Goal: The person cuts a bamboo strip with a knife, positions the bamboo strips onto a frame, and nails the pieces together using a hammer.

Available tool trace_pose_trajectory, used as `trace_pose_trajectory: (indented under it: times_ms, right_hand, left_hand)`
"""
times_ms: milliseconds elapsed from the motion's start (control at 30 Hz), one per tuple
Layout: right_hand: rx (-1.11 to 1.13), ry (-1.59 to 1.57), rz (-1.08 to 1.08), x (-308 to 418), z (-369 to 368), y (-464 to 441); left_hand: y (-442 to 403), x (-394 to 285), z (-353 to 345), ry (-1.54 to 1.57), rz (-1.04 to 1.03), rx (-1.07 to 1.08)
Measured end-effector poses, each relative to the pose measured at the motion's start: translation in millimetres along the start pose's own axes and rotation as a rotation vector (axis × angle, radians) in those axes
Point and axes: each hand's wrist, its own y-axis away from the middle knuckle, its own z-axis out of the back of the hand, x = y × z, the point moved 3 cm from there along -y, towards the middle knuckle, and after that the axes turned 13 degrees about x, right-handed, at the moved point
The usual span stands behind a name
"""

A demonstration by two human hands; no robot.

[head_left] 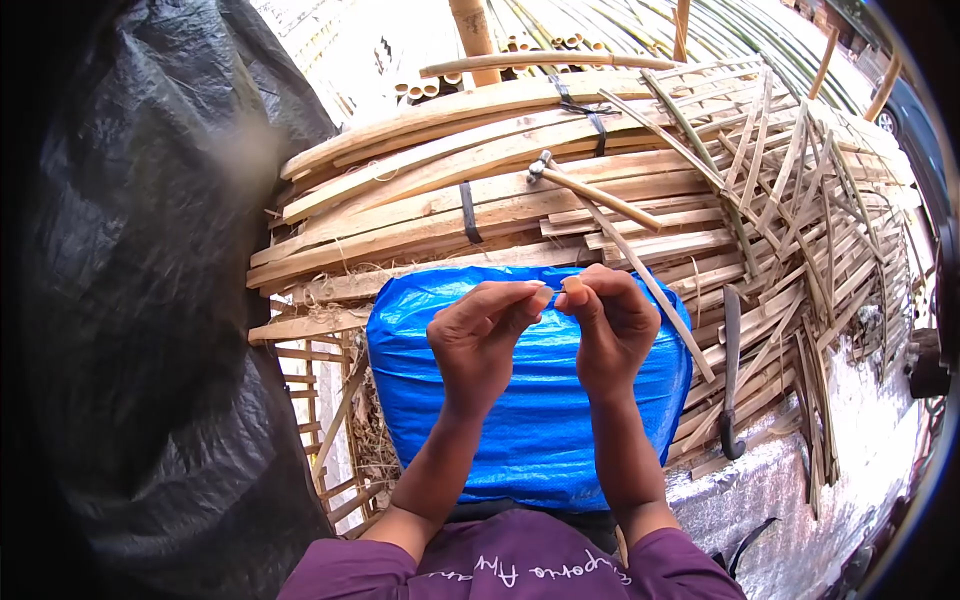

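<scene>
Above a blue plastic-covered bundle [530, 420], both hands are raised close together with a narrow gap between the fingertips. My left hand [485, 335] is closed in a pinch, thumb against fingers. My right hand [615, 325] is pinched as well, around a small pale piece [573, 286]. Whether the left fingertips hold anything is too small to tell. Beyond the hands, a hammer [600, 196] with a wooden handle lies across the stacked wooden slats [400, 222].
A curved blade [732, 365] lies on split bamboo strips [790, 220] at the right. Black sheeting [160, 300] covers the left side. Silvery sheeting [800, 540] is at the lower right. Bamboo poles and a blue vehicle stand farther back.
</scene>
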Motion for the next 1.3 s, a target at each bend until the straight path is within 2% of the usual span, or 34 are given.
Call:
trace_pose_trajectory:
  times_ms: [200, 267, 367, 500, 600, 633, 733, 767, 833, 933, 1033, 1200, 1267, 1300]
  right_hand:
    - [0.062, 0.160, -0.226, -31.6, 25.4, 13.8]
    - [-0.048, 0.289, -0.360, -41.7, 52.0, 22.6]
    - [-0.120, 0.364, -0.425, -48.1, 85.2, 32.5]
    - [-0.144, 0.345, -0.475, -52.6, 89.1, 36.1]
    - [-0.069, 0.288, -0.470, -51.9, 70.0, 30.6]
    - [-0.023, 0.226, -0.458, -47.0, 58.6, 24.2]
    - [0.233, 0.224, -0.219, -23.2, 19.0, -3.0]
    - [0.233, 0.219, -0.217, -18.2, 9.7, -11.1]
    - [0.341, 0.322, -0.040, -6.0, -6.7, -24.6]
    - [0.332, 0.393, -0.009, -3.8, -13.0, -31.5]
    - [0.277, 0.334, -0.030, 2.1, -17.5, -30.8]
    - [0.250, 0.327, -0.032, 12.6, -18.9, -29.6]
    - [0.151, 0.238, -0.192, 17.6, -20.2, -28.7]
    - [0.152, 0.239, -0.191, 21.5, -21.5, -29.7]
  left_hand:
    - [-17.7, 36.5, 40.3, -0.080, 0.086, 0.031]
    - [-26.9, 42.9, 63.7, -0.169, 0.100, 0.001]
    - [-34.6, 39.2, 82.4, -0.130, 0.051, -0.046]
    - [-32.5, 33.5, 76.3, -0.028, -0.028, -0.026]
    - [-28.5, 35.7, 72.0, 0.151, -0.020, -0.007]
    - [-26.3, 34.3, 67.9, 0.210, 0.042, -0.037]
    - [-22.8, 29.1, 51.7, 0.364, 0.085, 0.014]
    - [-21.2, 28.3, 48.6, 0.394, 0.090, 0.032]
    - [-19.7, 20.6, 43.0, 0.404, 0.105, 0.026]
    - [-18.6, 11.9, 40.6, 0.446, 0.095, 0.032]
    - [-21.8, 2.4, 39.8, 0.454, 0.049, 0.064]
    - [-24.2, -8.8, 40.9, 0.370, 0.097, 0.105]
    - [-25.0, -12.7, 43.8, 0.347, 0.087, 0.086]
    - [-25.4, -14.8, 46.0, 0.322, 0.079, 0.065]
